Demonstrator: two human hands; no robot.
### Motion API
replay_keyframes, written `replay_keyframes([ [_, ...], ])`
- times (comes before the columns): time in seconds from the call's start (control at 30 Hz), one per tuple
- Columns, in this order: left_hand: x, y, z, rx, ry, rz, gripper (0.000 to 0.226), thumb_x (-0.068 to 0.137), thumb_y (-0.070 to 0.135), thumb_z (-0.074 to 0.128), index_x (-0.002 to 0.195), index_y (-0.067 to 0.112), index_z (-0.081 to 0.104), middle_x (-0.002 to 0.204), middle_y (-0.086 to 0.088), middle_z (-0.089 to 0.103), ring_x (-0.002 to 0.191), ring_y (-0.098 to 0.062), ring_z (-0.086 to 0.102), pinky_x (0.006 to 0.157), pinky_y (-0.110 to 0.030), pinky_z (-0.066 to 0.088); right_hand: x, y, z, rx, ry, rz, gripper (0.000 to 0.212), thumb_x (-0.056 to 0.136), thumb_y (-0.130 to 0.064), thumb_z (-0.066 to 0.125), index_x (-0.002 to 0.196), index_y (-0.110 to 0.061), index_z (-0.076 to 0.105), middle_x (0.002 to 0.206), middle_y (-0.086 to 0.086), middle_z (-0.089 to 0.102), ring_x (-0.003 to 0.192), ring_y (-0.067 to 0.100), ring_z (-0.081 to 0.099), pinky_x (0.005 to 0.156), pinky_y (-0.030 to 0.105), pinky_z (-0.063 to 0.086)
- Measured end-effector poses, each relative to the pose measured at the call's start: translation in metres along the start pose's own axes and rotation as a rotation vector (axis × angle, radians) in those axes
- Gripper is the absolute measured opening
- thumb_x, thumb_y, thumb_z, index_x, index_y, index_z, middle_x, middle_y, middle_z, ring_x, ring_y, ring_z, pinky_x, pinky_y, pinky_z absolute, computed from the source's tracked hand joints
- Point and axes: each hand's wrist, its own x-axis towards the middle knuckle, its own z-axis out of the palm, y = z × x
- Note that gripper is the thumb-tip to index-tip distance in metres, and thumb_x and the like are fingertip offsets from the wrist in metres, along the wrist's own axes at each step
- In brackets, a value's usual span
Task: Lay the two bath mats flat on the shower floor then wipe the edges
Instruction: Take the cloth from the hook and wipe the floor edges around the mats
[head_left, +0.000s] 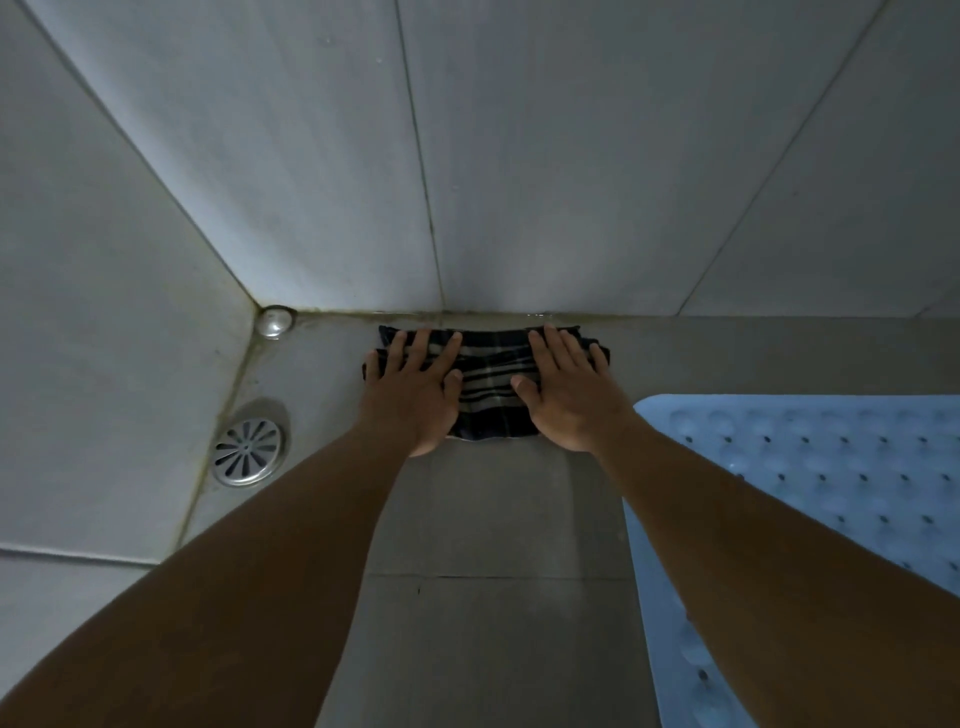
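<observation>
The dark folded cloth with pale stripes (485, 387) lies on the grey shower floor (493, 519), its long axis left to right along the far wall's stained floor seam (467, 313). Both hands press flat on it with fingers spread, the left hand (413, 392) on its left end and the right hand (569, 395) on its right. The pale blue rubber bath mat with suction dimples (810, 493) lies flat to the near right, so the uncleaned edge likely runs rightward.

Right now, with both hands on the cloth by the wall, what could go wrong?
1. The left hand and right hand press flat on the plaid cloth; near the wet-looking wall joint it might skid.
2. The right forearm passes close to the blue bath mat and could nudge its corner.
</observation>
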Motion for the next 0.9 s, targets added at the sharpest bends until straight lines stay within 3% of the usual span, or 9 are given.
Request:
replay_keyframes([
  [0.1,0.009,0.002,-0.01,0.069,0.035,-0.01,0.056,0.103,0.05,0.014,0.157,0.041,0.003,0.166,-0.004,0.01,0.151,-0.029,0.005,0.118,-0.053,0.015,0.009,0.003,-0.009,0.006,0.009,-0.015,0.062,0.106,-0.046,0.013,0.16,-0.019,-0.003,0.168,0.002,-0.009,0.154,0.017,-0.008,0.123,0.042,-0.002],
  [0.17,0.012,0.003,-0.019,0.106,0.074,-0.018,0.055,0.102,0.051,0.022,0.156,0.041,0.017,0.159,-0.007,0.026,0.145,-0.031,0.02,0.111,-0.053,0.026,0.012,0.006,-0.017,0.034,0.065,-0.034,0.057,0.107,-0.04,0.019,0.16,-0.019,0.011,0.168,0.004,0.005,0.153,0.02,0.004,0.121,0.042,0.008],
  [0.23,0.015,0.003,-0.025,0.104,0.093,-0.044,0.058,0.099,0.054,0.033,0.154,0.037,0.025,0.154,-0.007,0.034,0.14,-0.032,0.03,0.11,-0.052,0.029,0.015,0.007,-0.023,0.059,0.14,-0.021,0.053,0.105,-0.035,0.035,0.153,-0.017,0.025,0.159,0.009,0.027,0.146,0.026,0.022,0.114,0.044,0.021],
  [0.3,0.02,0.003,-0.034,0.078,0.102,-0.088,0.062,0.096,0.057,0.042,0.15,0.029,0.034,0.15,-0.008,0.043,0.137,-0.032,0.037,0.109,-0.051,0.029,0.019,0.004,-0.031,0.103,0.131,0.06,0.055,0.099,-0.034,0.049,0.148,-0.016,0.03,0.15,0.012,0.035,0.139,0.032,0.029,0.112,0.049,0.025],
  [0.43,0.022,0.009,-0.055,0.167,0.074,-0.101,0.037,0.096,0.052,0.048,0.111,0.022,0.064,0.115,-0.004,0.064,0.119,-0.027,0.045,0.1,-0.045,0.032,0.016,-0.009,-0.046,-0.076,0.047,0.082,0.038,0.095,-0.035,0.056,0.128,-0.018,0.054,0.136,0.01,0.046,0.132,0.034,0.029,0.107,0.049,0.027],
  [0.57,0.012,0.009,-0.081,0.131,0.104,-0.088,0.036,0.097,0.049,0.047,0.104,0.019,0.065,0.107,-0.003,0.059,0.11,-0.026,0.047,0.096,-0.046,0.032,-0.007,-0.015,-0.071,-0.168,0.11,0.05,0.027,0.097,-0.035,0.055,0.119,-0.02,0.06,0.125,0.004,0.05,0.123,0.031,0.035,0.097,0.048,0.029],
  [0.7,-0.019,0.014,-0.129,0.08,0.163,-0.069,0.029,0.097,0.044,0.05,0.102,0.021,0.067,0.1,0.0,0.063,0.103,-0.024,0.048,0.089,-0.044,0.032,-0.041,-0.025,-0.122,-0.013,0.116,0.08,0.026,0.1,-0.033,0.048,0.122,-0.022,0.055,0.123,0.002,0.057,0.122,0.029,0.04,0.098,0.05,0.032],
  [0.8,-0.047,0.027,-0.195,0.014,0.233,-0.064,0.023,0.097,0.039,0.049,0.102,0.023,0.064,0.098,0.0,0.066,0.104,-0.026,0.053,0.088,-0.042,0.033,-0.077,-0.034,-0.191,0.125,0.172,0.108,0.023,0.101,-0.031,0.045,0.12,-0.023,0.054,0.119,0.002,0.058,0.122,0.029,0.04,0.096,0.048,0.031],
  [0.9,-0.082,0.045,-0.283,-0.048,0.271,-0.064,0.021,0.096,0.038,0.048,0.092,0.022,0.061,0.083,0.001,0.061,0.098,-0.026,0.057,0.083,-0.039,0.033,-0.124,-0.043,-0.284,0.115,0.203,0.081,0.023,0.101,-0.029,0.044,0.121,-0.024,0.053,0.113,0.001,0.056,0.12,0.029,0.04,0.095,0.047,0.031],
])
